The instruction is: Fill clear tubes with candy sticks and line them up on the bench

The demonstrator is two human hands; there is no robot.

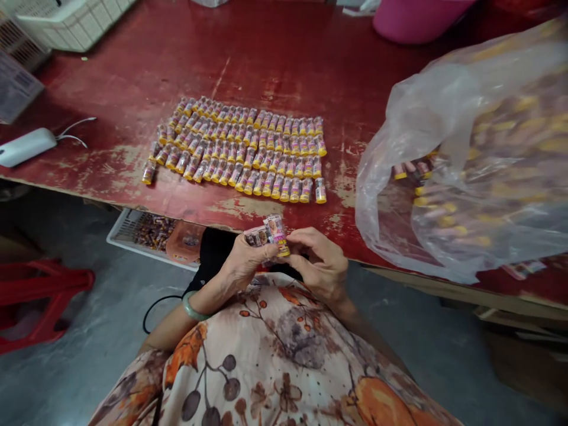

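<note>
- Our left hand (242,260) and right hand (317,263) pinch one labelled vial (276,232) just off the table's near edge (248,216).
- Vial rows (242,151) fill mid-table; a plastic bag (465,160) crowds the right edge.

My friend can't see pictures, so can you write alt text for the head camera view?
A person's left hand and right hand together hold a few small yellow-capped vials over their lap, at the edge of a worn red table. Rows of matching vials lie on the table, beside a clear plastic bag with more inside.
</note>
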